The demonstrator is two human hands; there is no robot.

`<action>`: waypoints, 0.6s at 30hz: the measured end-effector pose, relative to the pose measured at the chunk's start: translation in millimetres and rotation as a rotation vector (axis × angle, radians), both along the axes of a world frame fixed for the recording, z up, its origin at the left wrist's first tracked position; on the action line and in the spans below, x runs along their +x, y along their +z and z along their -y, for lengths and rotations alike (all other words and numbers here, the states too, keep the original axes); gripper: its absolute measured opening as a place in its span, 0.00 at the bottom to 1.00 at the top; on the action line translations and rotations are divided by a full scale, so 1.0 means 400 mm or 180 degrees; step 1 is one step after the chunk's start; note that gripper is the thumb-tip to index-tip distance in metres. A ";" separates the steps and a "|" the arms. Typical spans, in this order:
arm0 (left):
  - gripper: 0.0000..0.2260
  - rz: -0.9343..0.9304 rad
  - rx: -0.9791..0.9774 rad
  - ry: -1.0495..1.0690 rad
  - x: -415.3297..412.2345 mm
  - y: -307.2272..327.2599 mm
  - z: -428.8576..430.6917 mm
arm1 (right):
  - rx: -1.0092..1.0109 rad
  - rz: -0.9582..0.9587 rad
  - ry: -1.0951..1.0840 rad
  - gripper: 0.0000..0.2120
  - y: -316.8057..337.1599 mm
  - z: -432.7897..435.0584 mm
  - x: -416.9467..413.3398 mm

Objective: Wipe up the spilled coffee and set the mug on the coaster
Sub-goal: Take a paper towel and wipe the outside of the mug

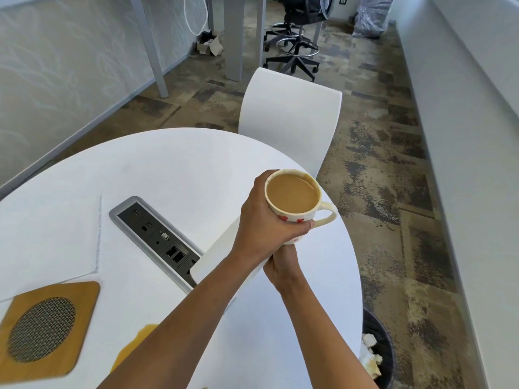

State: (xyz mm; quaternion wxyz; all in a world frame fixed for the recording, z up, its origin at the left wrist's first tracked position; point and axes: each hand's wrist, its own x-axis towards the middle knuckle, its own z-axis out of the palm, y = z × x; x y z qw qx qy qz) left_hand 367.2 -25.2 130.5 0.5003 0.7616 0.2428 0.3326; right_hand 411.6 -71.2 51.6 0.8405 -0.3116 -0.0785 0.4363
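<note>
My left hand grips a white mug with red hearts, full of milky coffee, and holds it above the right side of the round white table. The handle points right. My right hand is directly under the mug, its fingers hidden by the mug and my left hand. A white paper towel lies beside it, partly under my left forearm. A brown coffee puddle sits near the table's front edge. The wooden coaster with a round mesh centre lies at the front left.
A grey power and data socket strip is set into the table's middle. A white sheet lies at the left. A white chair stands behind the table. A black bin with crumpled paper stands at the right.
</note>
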 end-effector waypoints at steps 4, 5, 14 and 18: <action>0.38 -0.0010 0.0062 -0.0025 0.008 0.008 -0.015 | -0.0474 0.0140 0.0403 0.10 -0.015 0.024 -0.013; 0.37 -0.0005 0.0050 -0.0001 0.009 0.010 -0.021 | -0.0592 0.0250 0.0483 0.12 -0.022 0.033 -0.012; 0.37 -0.0013 0.0121 0.0214 -0.003 0.025 -0.080 | -0.0519 0.0067 0.0415 0.08 -0.015 0.088 -0.003; 0.38 -0.0049 0.0073 0.0364 -0.022 0.028 -0.105 | -0.0521 -0.0504 -0.0192 0.15 -0.021 0.103 0.050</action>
